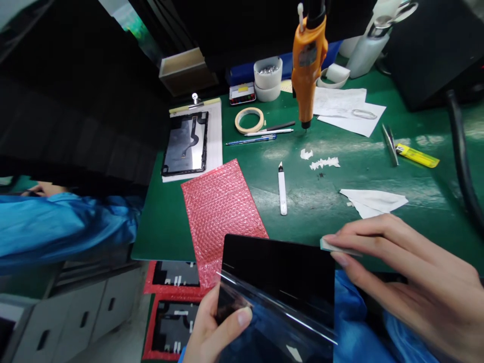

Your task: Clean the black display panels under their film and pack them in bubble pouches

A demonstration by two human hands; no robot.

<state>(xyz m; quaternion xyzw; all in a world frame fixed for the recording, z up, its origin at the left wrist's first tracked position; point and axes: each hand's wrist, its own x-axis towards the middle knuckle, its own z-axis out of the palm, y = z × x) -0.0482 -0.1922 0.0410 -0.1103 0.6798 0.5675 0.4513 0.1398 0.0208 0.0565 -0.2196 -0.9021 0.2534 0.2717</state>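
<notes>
The left hand (212, 327) grips the near left edge of a black screen panel (280, 275), thumb pressed on a clear film (272, 307) that lies across its lower face; the panel is held low in front, above the near edge of the green mat (340, 171); the right hand (408, 277) pinches a small pale pad (335, 247) between flat fingers, touching the panel's upper right corner; a pink bubble bag (221, 212) lies just left, a white knife (282, 189) beyond.

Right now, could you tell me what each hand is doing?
Left hand: closed on the black panel, thumb on its film.
Right hand: pinching a small pale pad.
</notes>
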